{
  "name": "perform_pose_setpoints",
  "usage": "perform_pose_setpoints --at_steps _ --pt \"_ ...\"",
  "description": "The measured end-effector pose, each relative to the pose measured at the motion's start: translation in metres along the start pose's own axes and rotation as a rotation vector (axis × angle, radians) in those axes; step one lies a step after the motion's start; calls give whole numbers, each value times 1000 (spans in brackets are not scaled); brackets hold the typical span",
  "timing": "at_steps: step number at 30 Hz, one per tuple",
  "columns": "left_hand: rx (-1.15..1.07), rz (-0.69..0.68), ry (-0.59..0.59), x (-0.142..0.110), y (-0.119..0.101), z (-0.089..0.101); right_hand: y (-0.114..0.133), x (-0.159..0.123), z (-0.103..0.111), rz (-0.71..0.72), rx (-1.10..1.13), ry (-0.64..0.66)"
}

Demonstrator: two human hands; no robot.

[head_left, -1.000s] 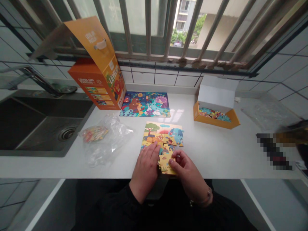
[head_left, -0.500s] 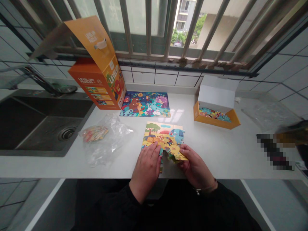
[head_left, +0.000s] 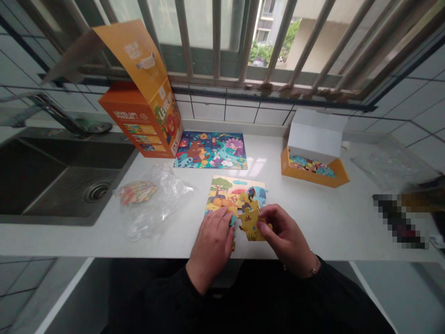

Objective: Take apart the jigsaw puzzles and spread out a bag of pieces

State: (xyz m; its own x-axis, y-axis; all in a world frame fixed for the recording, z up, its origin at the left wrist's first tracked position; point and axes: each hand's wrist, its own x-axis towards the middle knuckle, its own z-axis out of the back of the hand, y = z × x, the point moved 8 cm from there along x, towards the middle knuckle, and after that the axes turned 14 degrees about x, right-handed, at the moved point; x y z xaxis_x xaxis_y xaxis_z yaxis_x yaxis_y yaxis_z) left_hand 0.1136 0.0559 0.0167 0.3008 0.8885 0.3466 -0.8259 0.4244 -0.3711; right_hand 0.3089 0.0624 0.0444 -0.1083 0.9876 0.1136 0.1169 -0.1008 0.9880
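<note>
A partly joined jigsaw puzzle, with a tree, a leopard and an elephant on it, lies near the counter's front edge. Flat over its lower left part rests my left hand, fingers stretched out, covering some of the picture. My right hand pinches yellow puzzle pieces between thumb and fingers. These pieces are tilted above the lower right of the puzzle and hide part of the elephant. I cannot tell how firmly the pieces hold together.
Behind lies a dark blue animal puzzle, beside a tall orange box with its lid up. A clear plastic bag with pieces is on the left, near the sink. An open yellow box of pieces stands at right.
My right hand has lifted the lower right yellow pieces away from the puzzle, tilting them and shifting slightly right. My left hand has stayed flat on the puzzle.
</note>
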Motion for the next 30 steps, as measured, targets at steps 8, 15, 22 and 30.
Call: perform_pose_setpoints --at_steps 8,15,22,30 --pt "-1135 599 303 29 20 -21 -27 13 -27 -110 298 226" --pt "-1564 716 295 46 21 -42 -52 26 -26 -117 323 142" --pt "-1564 732 235 43 25 -40 -49 24 -25 -175 303 132" --pt "-1552 713 249 45 27 -41 -47 23 -30 -224 376 210"
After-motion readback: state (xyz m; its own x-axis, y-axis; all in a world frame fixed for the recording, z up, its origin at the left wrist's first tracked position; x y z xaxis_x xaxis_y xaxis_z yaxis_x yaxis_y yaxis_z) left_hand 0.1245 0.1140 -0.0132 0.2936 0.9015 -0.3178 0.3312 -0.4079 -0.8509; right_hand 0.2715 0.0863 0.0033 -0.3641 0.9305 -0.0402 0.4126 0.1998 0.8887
